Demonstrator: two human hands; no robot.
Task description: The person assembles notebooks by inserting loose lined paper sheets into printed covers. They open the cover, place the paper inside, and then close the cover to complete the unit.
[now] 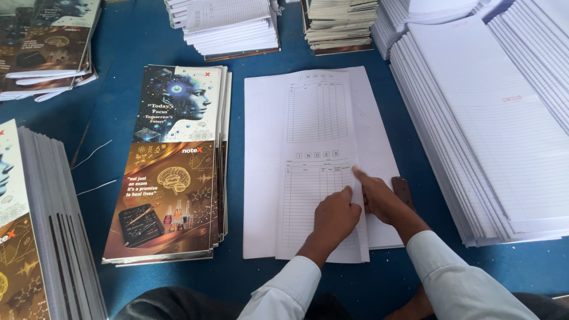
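Observation:
A long white sheet printed with two ruled tables (317, 148) lies on top of wider blank white sheets (261, 172) on the blue surface. My left hand (336, 214) rests fisted on the lower part of the printed sheet. My right hand (379, 195) lies just right of it, index finger stretched along that sheet's right edge, the other fingers tucked at the paper's edge. A small dark brown object (403, 191) sits beside my right wrist, partly hidden. Both sleeves are light grey.
A stack of glossy printed covers (172, 160) lies to the left, another stack (35, 237) at the near left. Tall piles of ruled white paper (492, 130) fill the right. More paper stacks (231, 26) stand at the back.

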